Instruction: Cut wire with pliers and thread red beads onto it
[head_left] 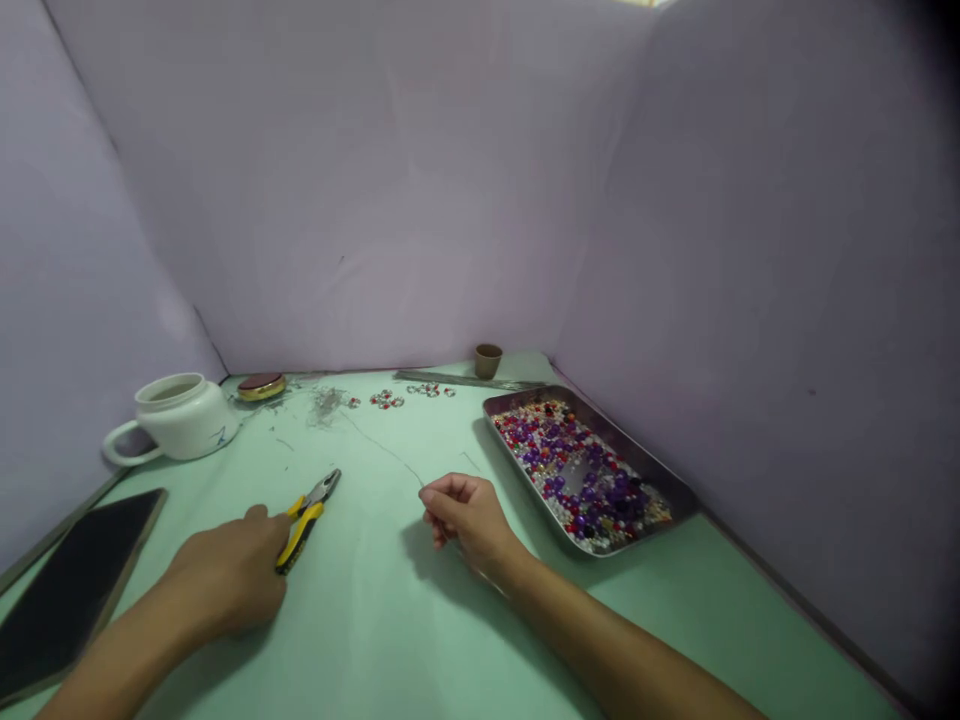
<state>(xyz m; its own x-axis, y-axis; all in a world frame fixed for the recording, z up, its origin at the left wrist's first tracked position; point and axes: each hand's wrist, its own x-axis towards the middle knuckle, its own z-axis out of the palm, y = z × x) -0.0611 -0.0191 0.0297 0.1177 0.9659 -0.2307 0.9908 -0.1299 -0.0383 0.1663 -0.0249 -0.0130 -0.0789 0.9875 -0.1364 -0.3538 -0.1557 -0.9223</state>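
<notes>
My left hand [236, 570] is closed on the yellow-and-black handles of a pair of pliers [309, 520], whose metal jaws point away over the table. Part of the handles is hidden by the fingers. To the right, my right hand [469, 515] pinches a thin wire [390, 452] between thumb and fingertips. The wire runs off to the far left, towards a tangle of fine wire [328, 405]. Several small rings with red beads [386, 400] lie behind it.
A metal tray [540, 512] of purple, red and white beads stands at the right. At the left are a white mug [187, 425], a round gold-rimmed tin [261, 387] and a dark flat tablet-like slab [75, 580]. A brown cup [487, 361] stands by straight wires [465, 380] at the back.
</notes>
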